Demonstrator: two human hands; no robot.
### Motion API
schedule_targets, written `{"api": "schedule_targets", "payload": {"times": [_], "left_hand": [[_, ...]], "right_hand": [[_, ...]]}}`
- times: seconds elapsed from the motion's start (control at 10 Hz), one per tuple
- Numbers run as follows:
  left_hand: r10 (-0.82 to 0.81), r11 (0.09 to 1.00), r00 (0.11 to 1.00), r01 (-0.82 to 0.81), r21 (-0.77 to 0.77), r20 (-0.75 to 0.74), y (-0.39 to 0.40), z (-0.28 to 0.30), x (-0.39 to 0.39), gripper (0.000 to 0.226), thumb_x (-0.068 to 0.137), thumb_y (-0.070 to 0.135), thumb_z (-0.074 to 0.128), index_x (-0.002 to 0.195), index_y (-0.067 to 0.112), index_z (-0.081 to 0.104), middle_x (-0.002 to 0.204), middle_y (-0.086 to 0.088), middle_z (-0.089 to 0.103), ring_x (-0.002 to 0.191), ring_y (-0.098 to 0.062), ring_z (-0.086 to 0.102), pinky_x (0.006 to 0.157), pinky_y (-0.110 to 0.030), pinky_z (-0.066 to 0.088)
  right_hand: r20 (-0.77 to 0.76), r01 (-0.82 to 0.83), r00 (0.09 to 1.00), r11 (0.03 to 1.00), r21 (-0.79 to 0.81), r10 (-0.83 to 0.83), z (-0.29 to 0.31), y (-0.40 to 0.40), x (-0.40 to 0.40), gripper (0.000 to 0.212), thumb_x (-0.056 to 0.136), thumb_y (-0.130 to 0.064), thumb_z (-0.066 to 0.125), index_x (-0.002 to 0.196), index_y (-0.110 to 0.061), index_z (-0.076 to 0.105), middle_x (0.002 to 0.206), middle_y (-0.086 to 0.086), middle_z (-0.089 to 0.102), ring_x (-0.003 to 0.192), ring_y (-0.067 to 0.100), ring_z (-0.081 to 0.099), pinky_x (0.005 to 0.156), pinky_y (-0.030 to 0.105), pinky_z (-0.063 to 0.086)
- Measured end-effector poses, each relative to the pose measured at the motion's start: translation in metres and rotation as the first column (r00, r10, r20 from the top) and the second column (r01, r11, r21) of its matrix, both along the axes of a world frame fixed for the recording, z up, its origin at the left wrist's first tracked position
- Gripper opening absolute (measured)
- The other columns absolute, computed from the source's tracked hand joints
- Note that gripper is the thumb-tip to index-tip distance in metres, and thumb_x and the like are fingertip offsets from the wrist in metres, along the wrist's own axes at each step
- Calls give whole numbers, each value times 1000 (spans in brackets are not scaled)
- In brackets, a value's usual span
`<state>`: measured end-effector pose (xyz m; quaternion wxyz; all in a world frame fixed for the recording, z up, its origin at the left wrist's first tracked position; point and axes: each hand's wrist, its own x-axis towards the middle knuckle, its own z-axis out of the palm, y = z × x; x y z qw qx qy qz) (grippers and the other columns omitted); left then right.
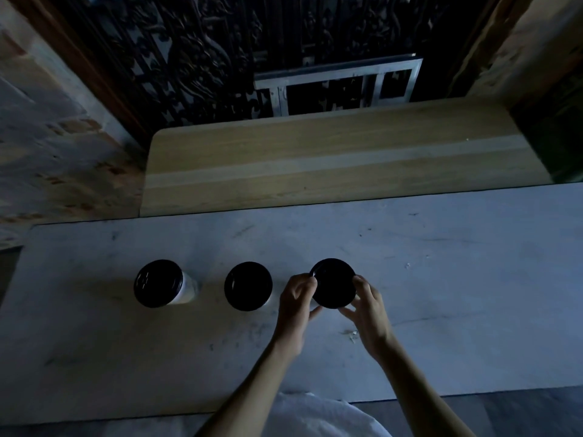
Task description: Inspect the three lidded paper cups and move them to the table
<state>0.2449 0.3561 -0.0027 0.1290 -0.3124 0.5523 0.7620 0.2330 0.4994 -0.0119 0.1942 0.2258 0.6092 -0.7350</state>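
Note:
Three white paper cups with black lids stand in a row on a pale grey table (pixel 441 279). The left cup (pixel 158 283) and the middle cup (pixel 248 285) stand free. My left hand (pixel 295 305) and my right hand (pixel 367 307) hold the right cup (pixel 333 283) from both sides, fingertips against the rim of its lid. That cup's white body is hidden under the lid and my hands. The light is dim.
A second, wooden table (pixel 331 162) stands behind the grey one, edge to edge. Beyond it rise a dark ornate metal gate (pixel 205 58) and a metal frame (pixel 340 86). Rough walls flank both sides. White cloth of my clothing (pixel 315 414) shows at the bottom.

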Motion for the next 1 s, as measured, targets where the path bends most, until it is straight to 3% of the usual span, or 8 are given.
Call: {"api": "schedule_targets", "payload": {"times": [0.2, 0.5, 0.7, 0.8, 0.9, 1.0], "left_hand": [[-30, 1000, 1000, 30, -3, -5, -1, -9, 1, 9, 110, 14, 57, 108, 17, 66, 119, -2, 70, 110, -3, 69, 79, -25, 65], [-38, 999, 999, 38, 24, 2, -6, -12, -1, 8, 108, 11, 61, 104, 16, 67, 106, 4, 76, 97, 4, 76, 84, -28, 64], [-5, 1000, 1000, 5, 31, -5, -8, -8, -2, 5, 106, 10, 64, 104, 14, 67, 101, 5, 80, 97, -1, 77, 86, -28, 63], [29, 999, 1000, -28, 28, -2, -6, -7, 0, 4, 105, 10, 65, 105, 14, 67, 106, 1, 78, 103, -9, 74, 95, -33, 58], [19, 999, 1000, -20, -49, -15, -6, -2, 2, 11, 107, 13, 62, 118, 14, 64, 123, -4, 71, 115, -12, 66, 105, -33, 51], [-66, 982, 996, 54, -183, -66, -7, 4, 4, 29, 111, 23, 56, 139, 19, 54, 137, 4, 56, 120, -2, 57, 95, -7, 45]], "right_hand": [[4, 22, 1000, 1000, 14, -22, -7, 3, 0, 41, 78, -59, 55, 101, -36, 80, 102, -8, 80, 119, 25, 67, 84, 40, 55], [-52, -18, 998, 997, 75, 21, -7, 8, 4, 39, 85, -59, 56, 105, -35, 79, 106, -5, 80, 110, 10, 74, 73, 23, 61], [-93, 37, 995, 997, 75, -30, 0, 9, 3, 34, 91, -46, 60, 115, -31, 78, 114, -4, 80, 113, 9, 73, 83, 32, 58], [-119, 56, 992, 995, 83, -46, 3, 9, 1, 35, 92, -38, 59, 119, -24, 76, 112, -6, 80, 112, 8, 73, 84, 32, 57], [-132, 75, 989, 991, 115, -59, 10, 9, 2, 35, 91, -39, 58, 119, -24, 73, 111, -11, 79, 114, 6, 71, 92, 36, 55], [-191, 79, 981, 973, 218, -37, 15, 9, 1, 54, 90, -44, 56, 135, -17, 65, 135, 0, 69, 130, 20, 62, 112, 47, 48]]}}
